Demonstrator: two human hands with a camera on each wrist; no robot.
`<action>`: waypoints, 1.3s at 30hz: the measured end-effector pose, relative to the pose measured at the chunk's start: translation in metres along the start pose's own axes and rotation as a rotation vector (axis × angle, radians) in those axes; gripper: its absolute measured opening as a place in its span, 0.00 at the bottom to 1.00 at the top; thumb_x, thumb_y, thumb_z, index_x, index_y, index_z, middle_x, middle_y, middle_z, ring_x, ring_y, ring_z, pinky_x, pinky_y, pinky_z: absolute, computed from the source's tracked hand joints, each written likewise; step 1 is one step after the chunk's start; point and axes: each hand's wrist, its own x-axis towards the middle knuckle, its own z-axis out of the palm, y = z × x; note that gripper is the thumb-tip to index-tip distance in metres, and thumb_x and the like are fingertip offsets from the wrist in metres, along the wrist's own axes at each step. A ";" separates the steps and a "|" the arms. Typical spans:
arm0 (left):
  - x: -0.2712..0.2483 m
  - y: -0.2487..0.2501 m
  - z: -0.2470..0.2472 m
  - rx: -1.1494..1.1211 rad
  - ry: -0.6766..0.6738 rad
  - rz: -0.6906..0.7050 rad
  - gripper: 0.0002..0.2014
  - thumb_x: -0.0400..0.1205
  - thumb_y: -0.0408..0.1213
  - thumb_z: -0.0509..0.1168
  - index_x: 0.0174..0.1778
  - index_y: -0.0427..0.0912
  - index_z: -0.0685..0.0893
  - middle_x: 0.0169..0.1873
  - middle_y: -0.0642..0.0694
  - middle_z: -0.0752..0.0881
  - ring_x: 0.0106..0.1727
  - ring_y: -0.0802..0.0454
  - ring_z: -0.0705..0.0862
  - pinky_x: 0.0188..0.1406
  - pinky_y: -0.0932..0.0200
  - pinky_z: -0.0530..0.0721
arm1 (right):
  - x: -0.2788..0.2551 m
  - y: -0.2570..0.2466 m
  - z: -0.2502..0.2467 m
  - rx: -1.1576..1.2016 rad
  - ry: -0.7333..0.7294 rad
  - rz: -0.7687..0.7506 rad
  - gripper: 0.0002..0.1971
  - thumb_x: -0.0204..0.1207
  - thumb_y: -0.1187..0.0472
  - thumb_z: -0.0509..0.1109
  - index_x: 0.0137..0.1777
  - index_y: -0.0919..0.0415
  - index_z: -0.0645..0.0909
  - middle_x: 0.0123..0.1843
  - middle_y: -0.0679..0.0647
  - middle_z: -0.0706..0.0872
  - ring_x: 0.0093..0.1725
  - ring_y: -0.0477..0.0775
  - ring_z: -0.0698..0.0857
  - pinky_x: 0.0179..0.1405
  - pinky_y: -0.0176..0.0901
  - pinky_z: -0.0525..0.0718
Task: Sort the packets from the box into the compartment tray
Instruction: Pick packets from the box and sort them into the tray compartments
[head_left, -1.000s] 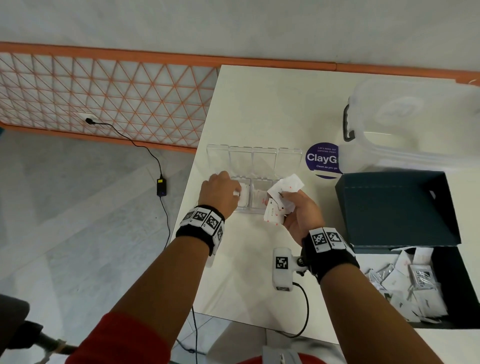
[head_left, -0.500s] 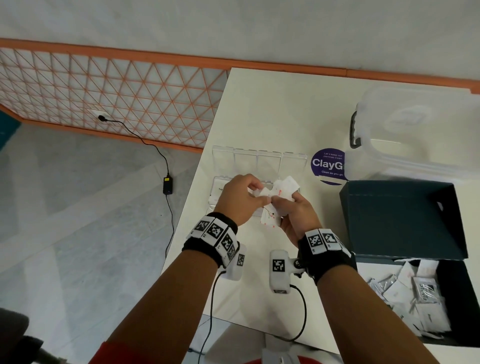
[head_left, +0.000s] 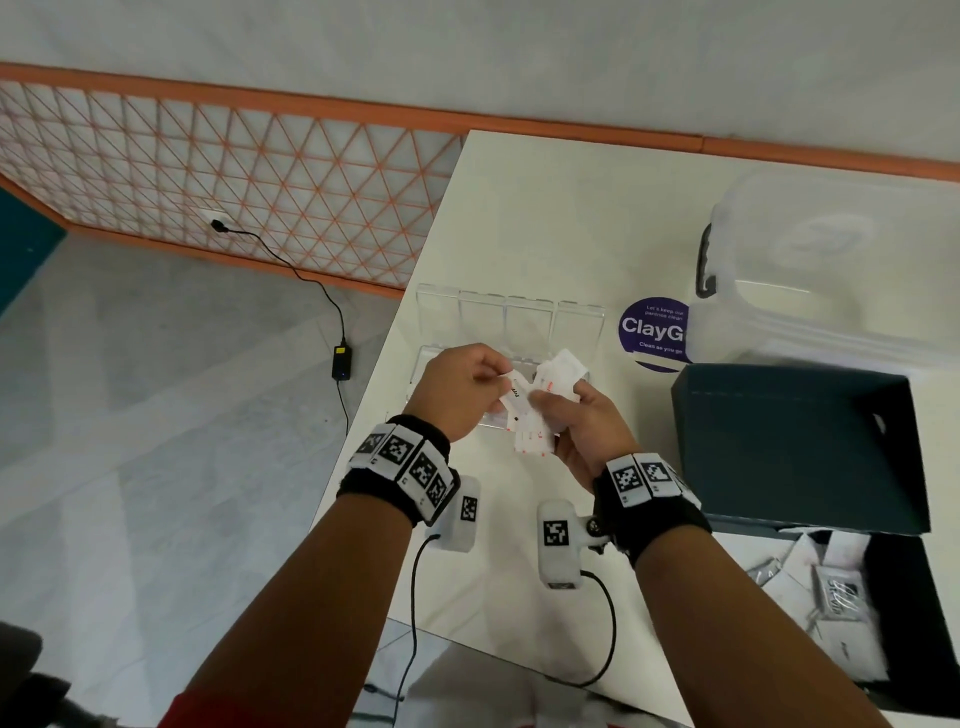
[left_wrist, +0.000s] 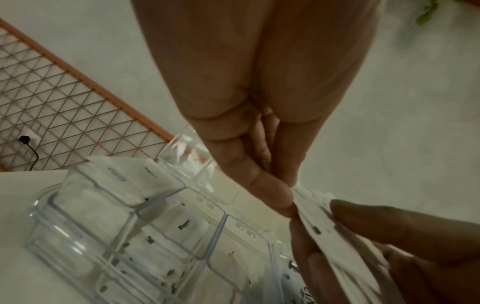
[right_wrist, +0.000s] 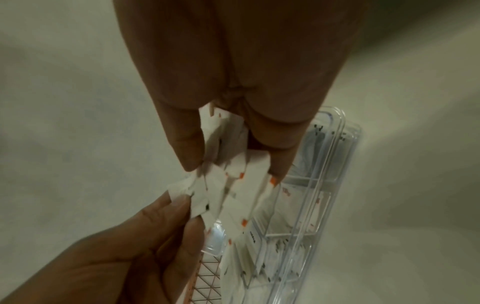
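Observation:
My right hand holds a fanned bunch of white packets with orange marks just above the clear compartment tray. My left hand pinches the top edge of one white packet in that bunch. In the right wrist view the bunch of packets spreads between thumb and fingers, and the left hand grips its left edge. In the left wrist view the tray shows white packets in its near compartments. The dark box at the right holds several more packets.
A clear lidded plastic tub stands at the back right beside a round purple sticker. The dark box's raised lid is right of my right hand. The table's left edge drops to the floor beside the tray.
My left hand left the tray's near compartment, moved right to the bunch in my right hand and now pinches a packet there. The camera view shifted slightly.

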 end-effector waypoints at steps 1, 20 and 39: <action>0.000 0.000 0.001 -0.011 -0.004 -0.012 0.08 0.78 0.30 0.70 0.41 0.49 0.85 0.40 0.49 0.90 0.33 0.50 0.90 0.41 0.59 0.89 | 0.001 0.000 0.000 -0.008 0.008 0.003 0.13 0.78 0.75 0.70 0.59 0.62 0.83 0.50 0.61 0.91 0.45 0.59 0.90 0.40 0.50 0.89; 0.034 -0.026 -0.010 0.597 0.019 0.143 0.11 0.79 0.29 0.69 0.56 0.40 0.85 0.54 0.43 0.84 0.49 0.50 0.81 0.50 0.61 0.77 | -0.017 -0.008 0.010 -0.149 0.183 -0.028 0.11 0.74 0.78 0.70 0.53 0.66 0.83 0.40 0.63 0.85 0.36 0.61 0.84 0.28 0.45 0.80; 0.013 -0.005 -0.005 0.642 -0.001 0.329 0.09 0.82 0.35 0.64 0.54 0.45 0.87 0.56 0.49 0.79 0.55 0.52 0.79 0.59 0.56 0.78 | -0.031 -0.007 0.022 -0.114 0.241 -0.035 0.16 0.76 0.79 0.68 0.64 0.76 0.79 0.51 0.68 0.84 0.46 0.66 0.84 0.34 0.51 0.82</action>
